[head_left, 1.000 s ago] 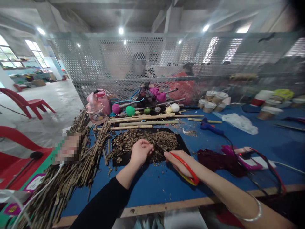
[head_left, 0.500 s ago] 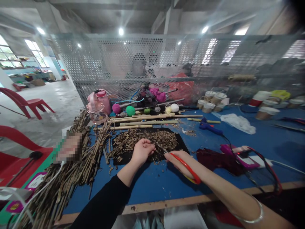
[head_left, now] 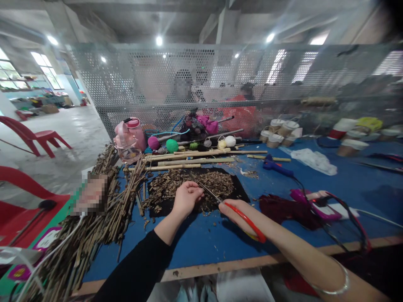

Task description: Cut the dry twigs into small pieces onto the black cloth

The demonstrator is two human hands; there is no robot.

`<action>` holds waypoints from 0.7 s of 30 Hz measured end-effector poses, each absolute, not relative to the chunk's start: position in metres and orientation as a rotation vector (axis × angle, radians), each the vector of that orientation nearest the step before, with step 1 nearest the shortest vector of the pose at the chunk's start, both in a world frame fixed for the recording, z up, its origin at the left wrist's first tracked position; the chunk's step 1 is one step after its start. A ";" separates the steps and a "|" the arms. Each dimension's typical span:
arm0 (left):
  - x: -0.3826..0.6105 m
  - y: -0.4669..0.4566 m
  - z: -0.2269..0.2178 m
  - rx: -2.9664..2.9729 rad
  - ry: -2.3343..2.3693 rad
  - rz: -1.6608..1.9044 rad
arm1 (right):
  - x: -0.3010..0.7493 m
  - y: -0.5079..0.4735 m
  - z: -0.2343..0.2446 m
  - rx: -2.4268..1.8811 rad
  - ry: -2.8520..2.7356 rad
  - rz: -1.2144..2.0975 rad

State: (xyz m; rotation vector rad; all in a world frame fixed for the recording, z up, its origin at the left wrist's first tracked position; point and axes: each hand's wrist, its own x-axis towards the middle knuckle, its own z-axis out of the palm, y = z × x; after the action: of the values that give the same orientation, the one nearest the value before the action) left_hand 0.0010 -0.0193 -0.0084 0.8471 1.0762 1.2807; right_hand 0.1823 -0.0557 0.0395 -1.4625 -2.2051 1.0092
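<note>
Snipping, it seems: our right hand point(head_left: 242, 208) clamps the scissors point(head_left: 247, 219) over dried bits point(head_left: 168, 180) on the mat point(head_left: 242, 193); our left hand point(head_left: 185, 198) pinches, on what we can't tell. Any next cut calls for steady aim.

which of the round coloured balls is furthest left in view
The purple round ball, beside the pink plastic container; the others, including the bright green ball and white ball, lie farther right.

On the blue surface point(head_left: 195, 251), before a perforated screen point(head_left: 151, 92), are a pink bottle point(head_left: 137, 136), a purple ball point(head_left: 153, 143) near it, a green ball point(head_left: 172, 146) and, farther right, a blue corded tool point(head_left: 278, 167), a white bag point(head_left: 316, 162) and white-topped cups point(head_left: 276, 141).
</note>
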 end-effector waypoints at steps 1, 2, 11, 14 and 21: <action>0.001 -0.020 -0.009 0.854 1.067 1.269 | 0.182 -0.055 0.039 -1.478 -2.211 0.986; 0.002 -0.020 -0.010 0.860 1.064 1.257 | 0.181 -0.054 0.037 -1.496 -2.210 0.965; 0.002 -0.018 -0.012 0.858 1.104 1.283 | 0.185 -0.051 0.027 -1.504 -2.126 0.983; 0.002 -0.018 -0.011 0.860 1.085 1.304 | 0.188 -0.053 0.028 -1.450 -2.189 0.980; 0.003 -0.019 -0.006 0.828 1.074 1.268 | 0.188 -0.053 0.029 -1.411 -2.171 1.010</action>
State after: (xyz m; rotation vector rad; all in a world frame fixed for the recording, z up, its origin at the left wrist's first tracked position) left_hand 0.0028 -0.0191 -0.0062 0.8282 1.0739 1.2683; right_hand 0.1883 -0.0535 0.0286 -1.4114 -2.1711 1.0103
